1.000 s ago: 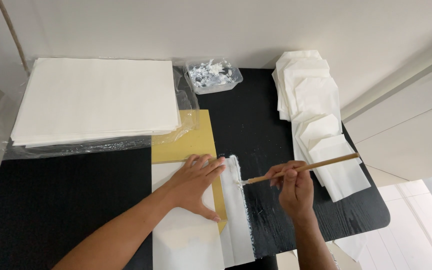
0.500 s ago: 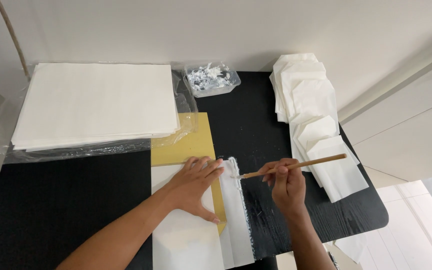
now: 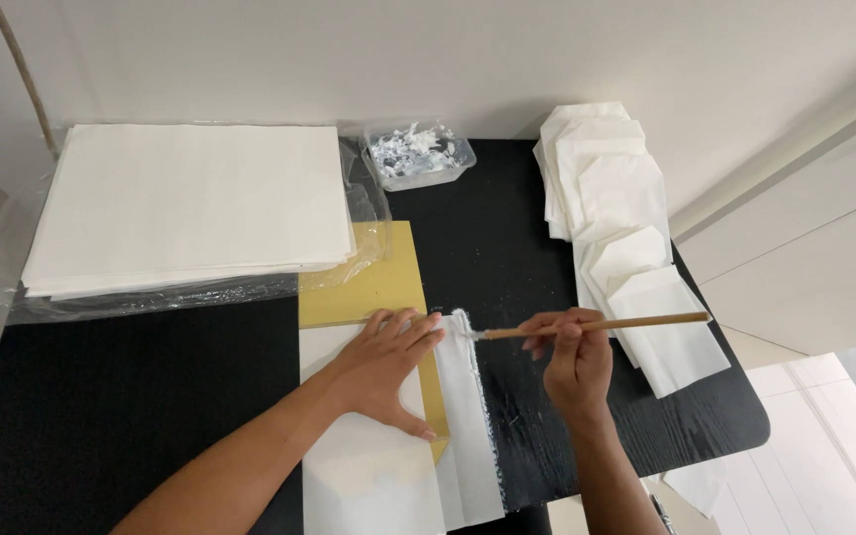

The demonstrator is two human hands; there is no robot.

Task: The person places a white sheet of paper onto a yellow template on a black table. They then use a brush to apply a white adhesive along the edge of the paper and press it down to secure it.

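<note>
My left hand [image 3: 383, 369] lies flat, fingers spread, on a white paper sheet [image 3: 369, 476] and a yellow board [image 3: 374, 282] under it. My right hand [image 3: 572, 362] grips a wooden-handled brush [image 3: 596, 324] held level, its bristle tip touching the top of a narrow white paper strip [image 3: 470, 426] that sticks out past the board's right edge. White paste is smeared on the black table [image 3: 131, 416] beside the strip.
A tall stack of white sheets [image 3: 190, 203] lies on clear plastic at the back left. A clear tub of white paste [image 3: 416, 154] stands at the back middle. Overlapping folded white paper pieces [image 3: 621, 228] run down the right side, near the table's rounded edge.
The brush tip has moved up the paper strip, from its middle towards its top end, and my right hand has followed. My left hand has stayed pressed on the sheet.
</note>
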